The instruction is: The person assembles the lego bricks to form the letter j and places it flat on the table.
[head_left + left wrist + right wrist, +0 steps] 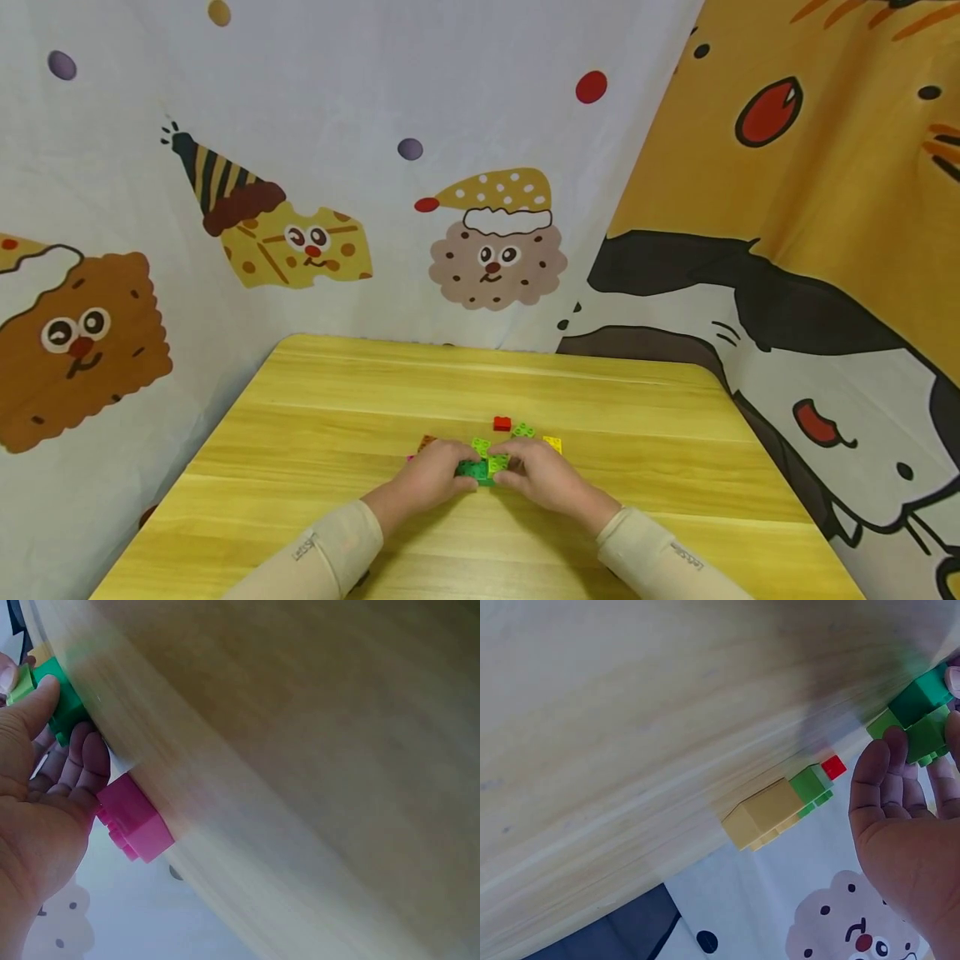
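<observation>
Toy building bricks lie between my two hands on the table. My left hand (pixel 427 477) grips a dark green brick (pixel 472 469), its thumb on the near side and its fingers curled round the far side. With thumb and fingers my right hand (pixel 546 477) pinches a lime green brick (pixel 497 464), which sits against the dark green one. Both appear to rest on another green brick, partly hidden. Another lime brick (pixel 481 447) lies just behind them. Beside the left fingers is a pink brick (pixel 136 819), mostly covered by that hand in the head view.
Loose bricks lie close around the hands: a red one (pixel 502 423), a lime one (pixel 523 430), a yellow one (pixel 553 443) and a brown one (pixel 427 442). The wooden table (pixel 337 392) ends at a printed cloth (pixel 337 125) behind it.
</observation>
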`<state>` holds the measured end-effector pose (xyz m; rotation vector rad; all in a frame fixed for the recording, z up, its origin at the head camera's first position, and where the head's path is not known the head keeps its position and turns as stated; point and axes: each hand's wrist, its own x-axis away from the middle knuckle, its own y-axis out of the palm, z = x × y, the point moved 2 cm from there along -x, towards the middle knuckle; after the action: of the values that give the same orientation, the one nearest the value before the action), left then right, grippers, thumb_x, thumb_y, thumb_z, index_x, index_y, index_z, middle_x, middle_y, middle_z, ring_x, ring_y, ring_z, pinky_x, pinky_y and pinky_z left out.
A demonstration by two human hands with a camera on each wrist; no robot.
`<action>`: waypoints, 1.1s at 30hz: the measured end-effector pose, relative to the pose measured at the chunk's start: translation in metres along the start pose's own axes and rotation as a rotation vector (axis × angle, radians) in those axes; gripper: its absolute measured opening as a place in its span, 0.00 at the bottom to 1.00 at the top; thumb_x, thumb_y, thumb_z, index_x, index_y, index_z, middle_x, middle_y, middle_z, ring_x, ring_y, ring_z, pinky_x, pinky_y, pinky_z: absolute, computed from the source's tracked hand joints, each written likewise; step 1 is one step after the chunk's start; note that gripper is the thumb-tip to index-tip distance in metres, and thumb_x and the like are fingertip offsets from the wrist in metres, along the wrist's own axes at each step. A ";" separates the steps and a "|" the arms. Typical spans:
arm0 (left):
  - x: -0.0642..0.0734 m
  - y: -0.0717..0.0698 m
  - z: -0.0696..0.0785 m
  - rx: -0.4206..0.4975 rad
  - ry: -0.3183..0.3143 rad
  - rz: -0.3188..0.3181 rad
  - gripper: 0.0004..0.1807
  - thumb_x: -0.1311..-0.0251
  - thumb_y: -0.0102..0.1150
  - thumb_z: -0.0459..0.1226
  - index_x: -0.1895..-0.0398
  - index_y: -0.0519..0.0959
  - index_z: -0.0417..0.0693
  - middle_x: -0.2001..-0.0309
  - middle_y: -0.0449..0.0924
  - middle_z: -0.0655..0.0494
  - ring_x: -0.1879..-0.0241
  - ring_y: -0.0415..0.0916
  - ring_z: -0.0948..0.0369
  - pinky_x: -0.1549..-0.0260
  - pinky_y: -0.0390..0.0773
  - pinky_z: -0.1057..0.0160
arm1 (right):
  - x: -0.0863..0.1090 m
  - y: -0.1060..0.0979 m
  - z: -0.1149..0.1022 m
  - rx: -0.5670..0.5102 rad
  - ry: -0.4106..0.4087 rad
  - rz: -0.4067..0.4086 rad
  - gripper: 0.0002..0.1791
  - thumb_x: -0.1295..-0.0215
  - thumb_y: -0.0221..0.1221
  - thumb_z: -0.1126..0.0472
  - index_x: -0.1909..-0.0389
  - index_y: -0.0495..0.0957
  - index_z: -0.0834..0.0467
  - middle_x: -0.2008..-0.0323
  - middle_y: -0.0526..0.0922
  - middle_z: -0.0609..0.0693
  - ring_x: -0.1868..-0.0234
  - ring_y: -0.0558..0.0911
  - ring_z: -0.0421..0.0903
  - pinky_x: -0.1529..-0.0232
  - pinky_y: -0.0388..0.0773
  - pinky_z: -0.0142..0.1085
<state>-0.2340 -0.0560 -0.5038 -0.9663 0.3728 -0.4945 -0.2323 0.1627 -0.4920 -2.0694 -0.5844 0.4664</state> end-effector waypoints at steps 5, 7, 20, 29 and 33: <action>0.000 0.000 0.001 -0.001 -0.013 -0.002 0.19 0.35 0.75 0.43 0.44 0.88 0.46 0.45 0.90 0.51 0.45 0.86 0.55 0.46 0.87 0.57 | -0.001 0.001 0.000 -0.015 0.005 0.005 0.20 0.26 0.67 0.53 0.37 0.84 0.53 0.47 0.89 0.47 0.61 0.80 0.31 0.59 0.82 0.29; 0.000 0.000 0.002 0.001 -0.013 -0.002 0.19 0.35 0.75 0.43 0.44 0.88 0.46 0.45 0.90 0.51 0.45 0.86 0.56 0.47 0.87 0.58 | -0.001 0.002 0.001 -0.021 0.007 0.007 0.20 0.26 0.67 0.52 0.37 0.84 0.53 0.48 0.89 0.46 0.62 0.80 0.31 0.60 0.82 0.29; 0.000 0.000 0.001 0.013 -0.001 -0.004 0.16 0.35 0.75 0.41 0.47 0.88 0.46 0.49 0.90 0.53 0.51 0.85 0.61 0.54 0.86 0.63 | -0.002 0.004 -0.001 -0.074 0.026 0.002 0.20 0.25 0.66 0.52 0.37 0.84 0.55 0.49 0.89 0.47 0.64 0.80 0.32 0.63 0.81 0.28; -0.001 0.001 0.000 0.015 -0.014 -0.010 0.16 0.35 0.75 0.43 0.46 0.88 0.48 0.49 0.90 0.53 0.50 0.85 0.61 0.53 0.86 0.63 | -0.004 0.002 0.000 -0.168 0.072 -0.028 0.19 0.25 0.66 0.52 0.38 0.85 0.54 0.52 0.88 0.46 0.65 0.81 0.34 0.66 0.81 0.29; -0.001 0.002 -0.001 0.018 -0.015 -0.011 0.16 0.35 0.75 0.43 0.47 0.88 0.48 0.49 0.90 0.54 0.50 0.85 0.61 0.53 0.86 0.63 | -0.005 0.002 -0.001 -0.204 0.093 -0.037 0.19 0.25 0.67 0.52 0.39 0.85 0.55 0.53 0.88 0.46 0.66 0.80 0.35 0.68 0.80 0.30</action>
<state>-0.2344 -0.0551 -0.5058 -0.9547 0.3493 -0.4993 -0.2353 0.1590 -0.4925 -2.2556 -0.6355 0.2966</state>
